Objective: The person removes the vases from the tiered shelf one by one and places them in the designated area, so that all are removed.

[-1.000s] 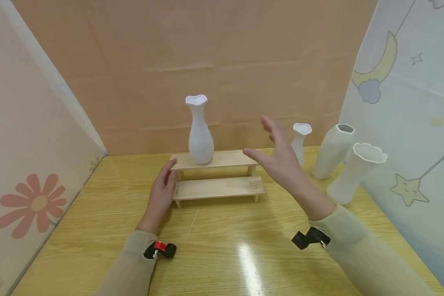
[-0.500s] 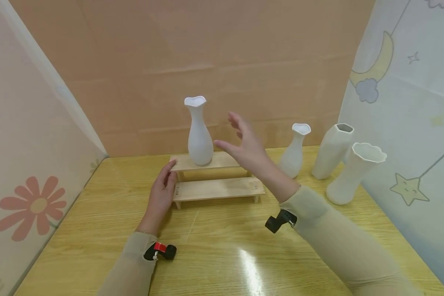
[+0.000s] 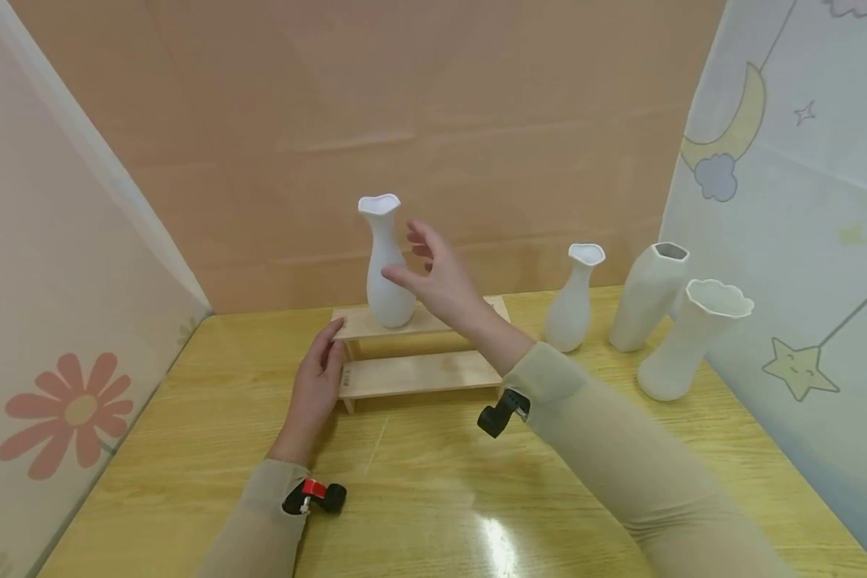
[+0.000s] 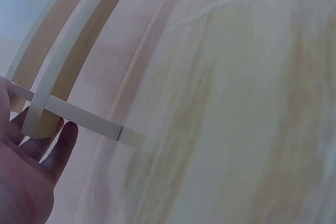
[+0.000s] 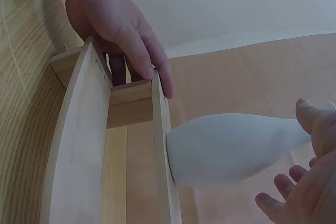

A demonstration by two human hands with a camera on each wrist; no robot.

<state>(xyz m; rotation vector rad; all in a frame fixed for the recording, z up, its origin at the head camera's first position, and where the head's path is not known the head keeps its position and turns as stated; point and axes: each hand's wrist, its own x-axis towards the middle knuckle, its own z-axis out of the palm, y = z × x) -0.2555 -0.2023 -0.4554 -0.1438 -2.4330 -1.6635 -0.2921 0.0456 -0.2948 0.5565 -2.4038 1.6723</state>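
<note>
A two-step wooden stand [image 3: 422, 373] sits on the table, and a tall white vase [image 3: 390, 297] with a wavy rim stands upright on its upper step. My left hand [image 3: 316, 385] grips the stand's left end; the right wrist view shows its thumb and fingers [image 5: 165, 77] about the upper board. My right hand [image 3: 444, 281] is at the vase's right side, thumb overlapping the body and fingers spread near the neck. In the right wrist view a gap shows between the lower fingers [image 5: 283, 186] and the vase.
To the right stand a smaller wavy-rimmed white vase [image 3: 569, 313], a faceted white vase [image 3: 646, 301] and a scalloped-rim white vase [image 3: 682, 345]. A tan backdrop [image 3: 274, 177] rises behind the wooden table [image 3: 405, 482], with patterned cloth walls on both sides.
My right hand has moved left from beside the smaller vase, across the stand, to the tall vase. My left hand stays at the stand's left end.
</note>
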